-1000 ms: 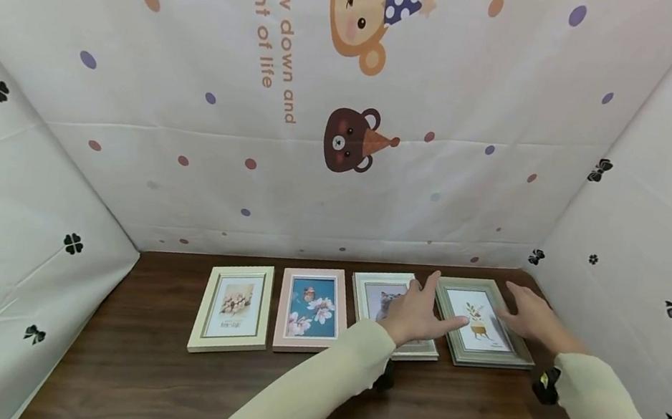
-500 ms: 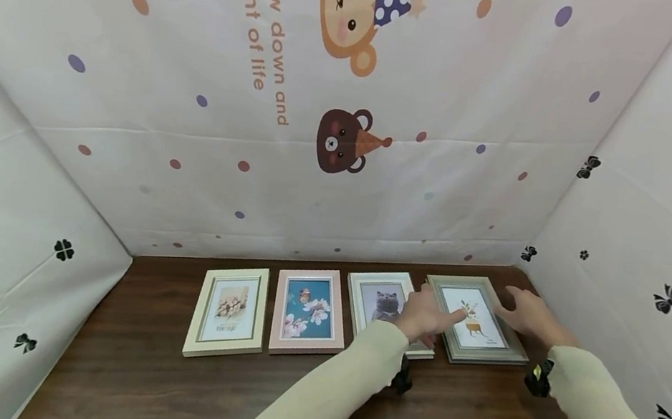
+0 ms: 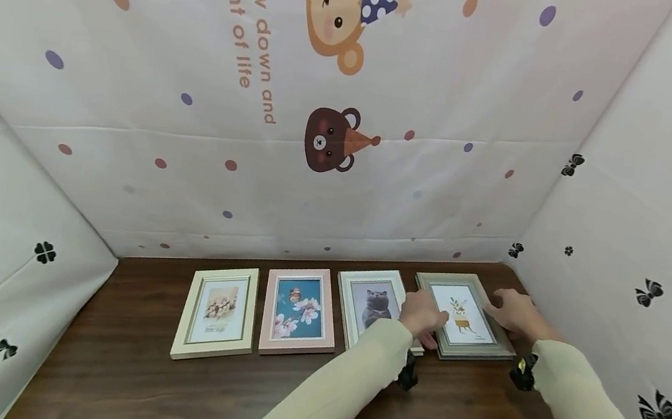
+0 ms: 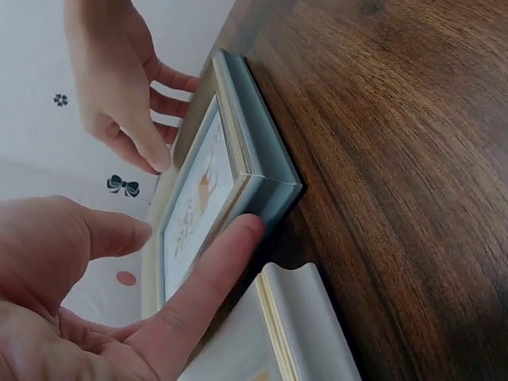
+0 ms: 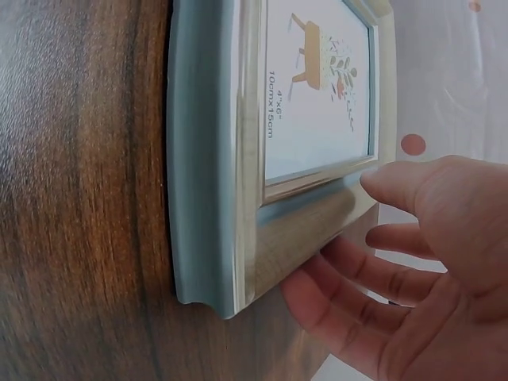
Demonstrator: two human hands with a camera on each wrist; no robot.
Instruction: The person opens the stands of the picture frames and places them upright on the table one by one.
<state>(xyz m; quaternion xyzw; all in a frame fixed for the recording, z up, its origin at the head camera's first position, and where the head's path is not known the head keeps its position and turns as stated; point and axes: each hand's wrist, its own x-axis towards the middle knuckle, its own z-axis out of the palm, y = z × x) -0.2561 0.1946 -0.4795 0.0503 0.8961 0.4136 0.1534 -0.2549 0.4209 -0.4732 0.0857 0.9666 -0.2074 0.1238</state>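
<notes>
A grey-green picture frame [image 3: 463, 315] with a potted-plant picture lies flat at the right end of a row. My right hand [image 3: 514, 314] holds its right edge, thumb over the border [image 5: 317, 230] and fingers curled at the outer side. My left hand [image 3: 422, 314] is at its left edge. In the left wrist view one extended left finger touches the frame's side near the corner, while the thumb stays apart above it. The white cat picture frame [image 3: 355, 299] lies just left, partly hidden by my left hand and sleeve.
A pink picture frame [image 3: 332, 325] with blossoms and a cream picture frame [image 3: 182, 331] with a bouquet lie farther left on the dark wooden table [image 3: 151, 399]. White printed cloth walls [image 3: 191, 130] enclose the back and sides.
My left hand has come down from over the cat and grey-green frames to the grey-green frame's left edge. My right hand has stayed at the right edge. The head view has shifted slightly.
</notes>
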